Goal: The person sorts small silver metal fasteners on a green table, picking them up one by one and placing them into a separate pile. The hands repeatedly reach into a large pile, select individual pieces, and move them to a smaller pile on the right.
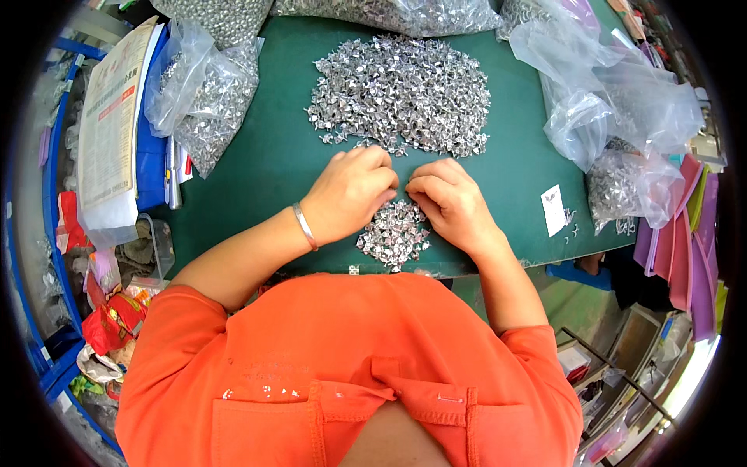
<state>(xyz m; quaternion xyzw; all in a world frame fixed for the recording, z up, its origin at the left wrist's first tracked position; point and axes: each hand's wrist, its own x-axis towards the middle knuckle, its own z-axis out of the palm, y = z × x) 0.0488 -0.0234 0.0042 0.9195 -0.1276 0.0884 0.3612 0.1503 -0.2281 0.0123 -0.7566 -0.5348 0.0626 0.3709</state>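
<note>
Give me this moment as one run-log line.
left hand: curled, fingertips together at small pile | right hand: same, facing it | large pile: beyond hands | green table | held part: cannot tell

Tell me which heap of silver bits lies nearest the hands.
The small heap, lying between the left hand and right hand; the big heap lies beyond them.

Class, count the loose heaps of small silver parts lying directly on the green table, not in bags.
2: a large heap at the table's far middle, and a small heap near the edge between both hands.
</note>
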